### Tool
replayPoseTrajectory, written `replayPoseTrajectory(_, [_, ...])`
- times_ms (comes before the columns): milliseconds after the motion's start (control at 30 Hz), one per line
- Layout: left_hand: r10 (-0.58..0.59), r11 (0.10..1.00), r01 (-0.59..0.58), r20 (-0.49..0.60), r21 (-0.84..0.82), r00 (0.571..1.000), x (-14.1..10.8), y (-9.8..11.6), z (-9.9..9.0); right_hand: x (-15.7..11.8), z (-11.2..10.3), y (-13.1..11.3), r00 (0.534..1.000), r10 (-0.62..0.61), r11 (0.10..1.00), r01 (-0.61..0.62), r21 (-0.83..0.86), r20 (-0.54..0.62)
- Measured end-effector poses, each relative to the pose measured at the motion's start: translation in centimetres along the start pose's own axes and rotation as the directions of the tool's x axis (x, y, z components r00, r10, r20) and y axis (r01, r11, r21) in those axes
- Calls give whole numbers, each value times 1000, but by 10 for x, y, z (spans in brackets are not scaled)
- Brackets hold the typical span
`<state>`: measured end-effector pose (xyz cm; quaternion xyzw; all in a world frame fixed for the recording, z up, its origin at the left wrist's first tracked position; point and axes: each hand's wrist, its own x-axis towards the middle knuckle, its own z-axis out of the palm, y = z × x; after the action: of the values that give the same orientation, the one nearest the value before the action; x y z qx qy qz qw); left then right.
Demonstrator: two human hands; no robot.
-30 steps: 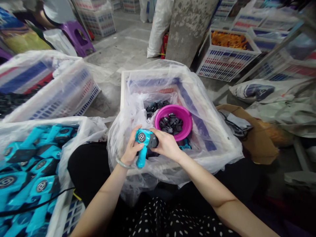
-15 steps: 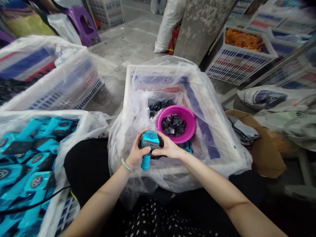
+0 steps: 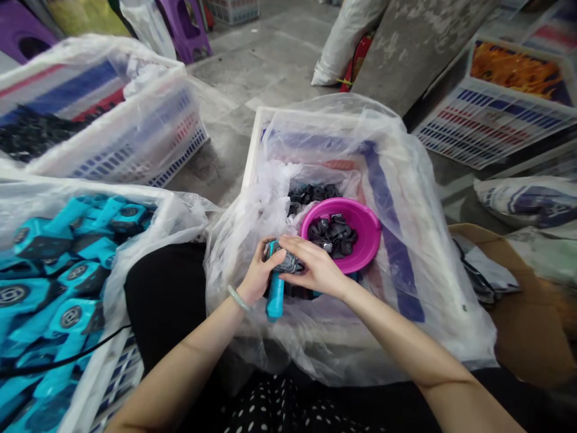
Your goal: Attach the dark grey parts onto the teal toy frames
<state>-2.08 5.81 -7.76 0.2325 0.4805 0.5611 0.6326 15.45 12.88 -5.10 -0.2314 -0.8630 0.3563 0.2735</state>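
Note:
Both of my hands hold one blue and black plastic device (image 3: 275,294) over the near side of the lined crate, its blue handle pointing toward me. My left hand (image 3: 258,273), below a pale bracelet, grips its left side with the thumb on the black face. On the right side, my right hand (image 3: 318,267) wraps round the device's head, fingers over the top edge. Just beyond my right hand, a magenta bowl (image 3: 367,234) holds small black parts (image 3: 336,231). More dark parts (image 3: 311,193) lie in the crate behind the bowl.
The plastic-lined crate (image 3: 451,300) stands before me. To the left, another crate (image 3: 166,210) holds several blue devices (image 3: 72,276); behind it is a crate with black parts (image 3: 40,132). A crate of orange pieces (image 3: 496,117) stands at back right, cardboard (image 3: 532,325) at right.
The device has turned in my hands, so its black patterned face shows more. My right hand's fingers have moved over its top. The whole view has shifted, with the crates lying differently in it.

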Motion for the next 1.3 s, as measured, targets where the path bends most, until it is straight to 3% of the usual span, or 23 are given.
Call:
replayPoseTrajectory(133, [-22, 993, -7, 249, 118, 968, -1, 6, -7, -2, -14, -1, 999, 46, 992, -47, 113, 11])
replayPoseTrajectory(267, [-58, 970, -26, 336, 240, 940, 1, 14, -14, -5, -28, -1, 998, 40, 974, -51, 220, 53])
replayPoseTrajectory(400, [26, 920, -129, 271, 370, 962, 1, 18, -13, -12, -26, 0, 998, 23, 977, -34, 212, 57])
replayPoseTrajectory(500, [28, 919, -107, 207, 379, 978, -2, 17, -10, -17, -17, 6, 999, -23, 989, 18, 148, 35])
replayPoseTrajectory(700, [-51, 977, 24, 125, 210, 991, -6, 16, -10, -13, -8, 15, 998, -64, 994, 64, 87, -10])
replayPoseTrajectory(833, [-81, 994, 63, 201, 93, 976, -4, 24, -13, -2, -8, 11, 998, -60, 996, 58, 64, 29])
replayPoseTrajectory(900, [-96, 995, 93, 182, 28, 979, -1, 26, -13, 5, -7, 10, 996, -63, 995, 58, 83, 57])
replayPoseTrajectory(967, [-60, 998, 61, 76, -20, 995, 4, 27, -11, 12, -3, 11, 997, -15, 988, 4, 155, 71])
replayPoseTrajectory(1033, [19, 999, -19, 5, -49, 1000, 8, 25, -9, 18, 3, 16, 987, 119, 946, -146, 290, 109])
replayPoseTrajectory(1133, [137, 988, -136, 13, -68, 990, 13, 22, -7, 24, 13, 25, 941, 264, 794, -336, 508, 210])
replayPoseTrajectory(1233, [212, 976, -213, -36, -37, 977, 14, 17, -6, 26, 23, 36, 933, 298, 704, -359, 613, 204])
replayPoseTrajectory(1300, [195, 981, -194, -77, 9, 978, 15, 14, -5, 23, 28, 47, 924, 327, 666, -375, 645, 199])
